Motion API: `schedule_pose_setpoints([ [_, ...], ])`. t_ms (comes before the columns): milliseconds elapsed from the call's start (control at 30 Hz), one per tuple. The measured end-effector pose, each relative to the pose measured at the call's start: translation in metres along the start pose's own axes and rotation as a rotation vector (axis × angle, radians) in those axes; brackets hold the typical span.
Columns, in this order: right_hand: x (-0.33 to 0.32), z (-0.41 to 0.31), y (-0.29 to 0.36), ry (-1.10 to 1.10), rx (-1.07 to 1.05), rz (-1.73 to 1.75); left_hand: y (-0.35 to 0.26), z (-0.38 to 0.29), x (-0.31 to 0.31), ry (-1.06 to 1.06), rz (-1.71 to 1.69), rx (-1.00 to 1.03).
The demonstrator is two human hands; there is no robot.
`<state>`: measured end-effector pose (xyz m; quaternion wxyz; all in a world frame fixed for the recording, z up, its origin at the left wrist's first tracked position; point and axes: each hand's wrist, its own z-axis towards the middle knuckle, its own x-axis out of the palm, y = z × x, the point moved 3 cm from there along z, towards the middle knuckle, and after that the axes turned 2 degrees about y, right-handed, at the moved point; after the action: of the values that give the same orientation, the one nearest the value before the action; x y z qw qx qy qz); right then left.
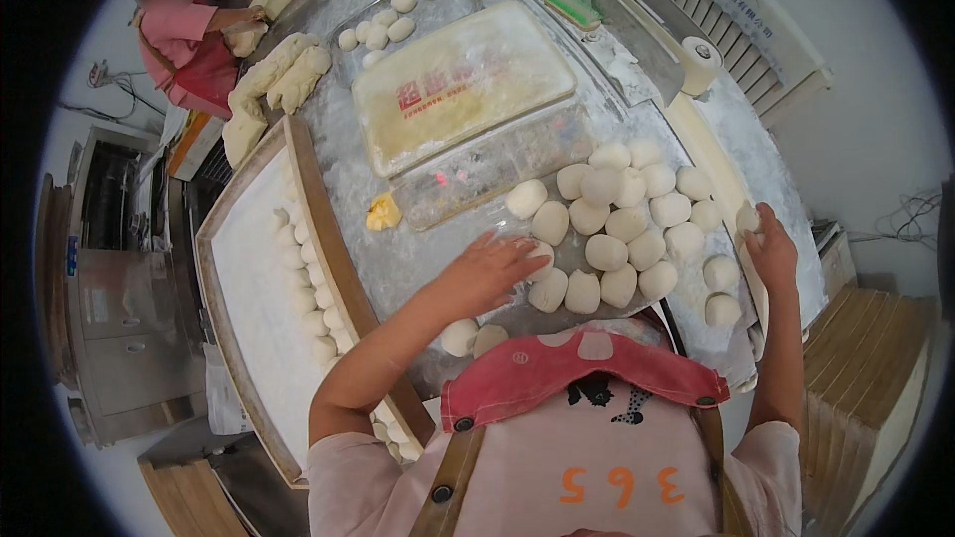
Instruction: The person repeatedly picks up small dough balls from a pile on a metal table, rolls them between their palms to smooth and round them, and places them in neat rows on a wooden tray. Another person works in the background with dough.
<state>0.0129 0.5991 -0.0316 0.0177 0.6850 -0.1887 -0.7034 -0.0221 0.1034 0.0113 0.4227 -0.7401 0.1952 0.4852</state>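
My left hand (492, 272) lies over the near left edge of a cluster of white dough balls (606, 252), palm down. Its fingertips touch one dough ball (540, 262); whether they grip it is hard to tell. Off to the right, my right hand (773, 250) pinches a dough ball (748, 218) between thumb and fingers, over the pale conveyor belt (709, 145). Two more balls (721, 291) lie just left of the belt. Another pair (459, 337) sits at the table's near edge, partly behind my apron (582, 365).
A wooden-framed tray (246, 291) with rows of dough balls stands left. Ahead are a lidded plastic box (466, 86), a yellow lump (383, 212), a green brush (573, 9) and dough slabs (272, 89). Another person (183, 45) handles dough far left. Stacked boards (869, 365) stand right.
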Motion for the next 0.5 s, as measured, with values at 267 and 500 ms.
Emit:
schedule_pose_setpoints([
  [267, -0.015, 0.027, 0.082, -0.067, -0.142, 0.276, 0.009, 0.019, 0.031, -0.099, -0.094, -0.079],
  [500, -0.003, 0.033, 0.247, 0.153, -0.419, 0.498, 0.018, -0.017, 0.042, -0.139, 0.034, -0.134],
])
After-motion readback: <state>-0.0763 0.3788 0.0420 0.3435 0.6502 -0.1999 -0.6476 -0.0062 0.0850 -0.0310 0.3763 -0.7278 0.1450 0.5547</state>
